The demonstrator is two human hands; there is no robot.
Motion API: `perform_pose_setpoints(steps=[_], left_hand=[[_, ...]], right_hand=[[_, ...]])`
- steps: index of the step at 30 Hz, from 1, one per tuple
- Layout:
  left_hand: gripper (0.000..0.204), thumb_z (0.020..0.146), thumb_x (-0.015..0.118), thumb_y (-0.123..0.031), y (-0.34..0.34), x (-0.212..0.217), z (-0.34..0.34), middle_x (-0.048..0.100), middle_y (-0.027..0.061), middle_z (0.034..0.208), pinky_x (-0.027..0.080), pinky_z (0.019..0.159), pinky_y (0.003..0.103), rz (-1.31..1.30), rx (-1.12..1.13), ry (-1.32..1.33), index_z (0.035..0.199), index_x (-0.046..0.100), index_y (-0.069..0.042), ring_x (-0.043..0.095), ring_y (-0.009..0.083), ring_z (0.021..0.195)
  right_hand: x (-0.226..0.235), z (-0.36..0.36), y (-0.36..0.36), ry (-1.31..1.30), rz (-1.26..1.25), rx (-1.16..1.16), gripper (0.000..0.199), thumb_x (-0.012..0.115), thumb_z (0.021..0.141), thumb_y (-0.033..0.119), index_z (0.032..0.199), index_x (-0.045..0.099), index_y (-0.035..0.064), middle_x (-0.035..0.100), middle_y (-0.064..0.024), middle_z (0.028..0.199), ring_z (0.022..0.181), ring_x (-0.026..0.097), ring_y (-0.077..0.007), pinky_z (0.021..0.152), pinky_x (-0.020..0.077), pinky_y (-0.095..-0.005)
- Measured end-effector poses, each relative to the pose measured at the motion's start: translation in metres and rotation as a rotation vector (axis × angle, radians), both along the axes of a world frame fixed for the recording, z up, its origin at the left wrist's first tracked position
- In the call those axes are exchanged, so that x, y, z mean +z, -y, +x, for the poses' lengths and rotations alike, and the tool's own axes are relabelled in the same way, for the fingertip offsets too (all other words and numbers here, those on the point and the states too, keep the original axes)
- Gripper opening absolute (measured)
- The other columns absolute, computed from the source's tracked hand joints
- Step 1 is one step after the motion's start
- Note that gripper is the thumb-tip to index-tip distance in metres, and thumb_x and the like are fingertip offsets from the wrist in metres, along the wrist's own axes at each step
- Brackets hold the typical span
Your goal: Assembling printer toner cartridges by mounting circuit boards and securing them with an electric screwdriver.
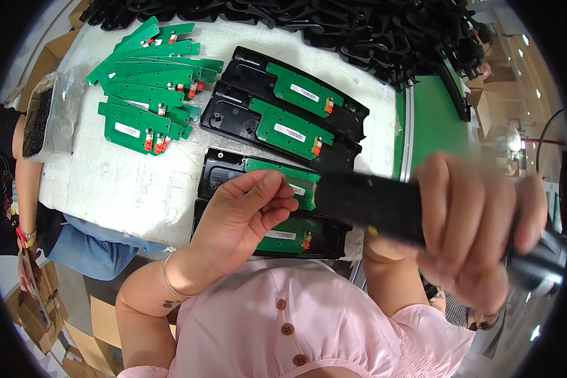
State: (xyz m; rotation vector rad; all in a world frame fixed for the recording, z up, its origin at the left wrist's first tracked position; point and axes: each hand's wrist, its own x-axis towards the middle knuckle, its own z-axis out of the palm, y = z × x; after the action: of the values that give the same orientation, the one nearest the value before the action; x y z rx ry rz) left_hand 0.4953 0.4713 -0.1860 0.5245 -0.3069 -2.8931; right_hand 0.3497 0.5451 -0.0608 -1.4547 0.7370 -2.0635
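Note:
My right hand (472,227), blurred by motion, is wrapped round a black electric screwdriver (372,201). The tool lies nearly level, its narrow end pointing at my left hand (236,214). Thumb and fingertips of that left hand are pinched together by the tool's tip; whatever they hold is too small to make out. Beneath both hands, black plastic housings (223,123) lie in a column, each with a green circuit board (293,128) in it. My hands and the tool partly cover the nearer ones.
Loose green circuit boards (148,88) with red-and-white connectors are piled at the far left of the white foam surface (138,189). Black plastic parts (334,25) heap up along the back. A bagged black foam block (41,123) sits at the left edge, beside another person's arm (28,189).

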Motion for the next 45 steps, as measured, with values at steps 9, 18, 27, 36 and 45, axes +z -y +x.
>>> perform_pose_setpoints(steps=[9,18,27,36,45], left_hand=[[0.023,0.089,0.054,-0.023,-0.013,-0.007,-0.004,0.062,0.0064,0.090,0.049,0.074,0.024,0.054,-0.004,-0.076,0.097,0.058,-0.003,0.060,0.0141,0.083],[0.038,0.094,0.041,-0.018,-0.022,0.009,0.003,0.051,0.0209,0.116,0.040,0.095,0.036,0.133,-0.208,-0.032,0.123,0.040,0.005,0.049,0.0310,0.111],[0.020,0.094,0.040,-0.017,-0.023,0.004,0.013,0.060,0.0183,0.099,0.049,0.075,0.028,-0.042,-0.273,0.014,0.102,0.049,-0.001,0.061,0.0248,0.091],[0.016,0.088,0.055,-0.014,-0.018,0.001,0.013,0.061,0.0082,0.090,0.049,0.072,0.024,-0.109,-0.203,0.051,0.097,0.056,0.000,0.060,0.0144,0.081],[0.014,0.089,0.053,-0.013,-0.017,0.001,0.010,0.059,0.0043,0.089,0.051,0.070,0.021,-0.022,-0.066,0.109,0.098,0.056,-0.003,0.059,0.0108,0.079]], right_hand=[[0.003,0.007,-0.024,-0.101,0.174,-0.075,0.033,0.072,0.068,0.005,0.089,0.046,0.0112,0.054,0.0046,0.055,0.044,0.052,-0.0034,0.046,0.0436,-0.0123],[-0.051,-0.002,0.010,-0.005,0.380,-0.277,0.026,0.049,0.070,0.006,0.095,0.042,0.0067,0.037,0.0016,0.055,0.043,0.035,-0.0090,0.048,0.0323,-0.0270],[-0.066,-0.011,0.014,-0.152,0.446,-0.288,0.026,0.050,0.070,0.007,0.093,0.041,0.0052,0.040,-0.0016,0.056,0.043,0.036,-0.0102,0.046,0.0340,-0.0265],[-0.072,-0.010,0.018,0.042,0.388,-0.102,0.024,0.055,0.065,-0.011,0.085,0.046,-0.0014,0.048,-0.0039,0.069,0.054,0.047,-0.0078,0.050,0.0411,-0.0207],[-0.029,-0.023,-0.005,-0.081,0.154,0.197,0.028,0.057,0.066,-0.004,0.088,0.044,0.0072,0.047,0.0045,0.056,0.045,0.046,-0.0058,0.046,0.0375,-0.0194]])
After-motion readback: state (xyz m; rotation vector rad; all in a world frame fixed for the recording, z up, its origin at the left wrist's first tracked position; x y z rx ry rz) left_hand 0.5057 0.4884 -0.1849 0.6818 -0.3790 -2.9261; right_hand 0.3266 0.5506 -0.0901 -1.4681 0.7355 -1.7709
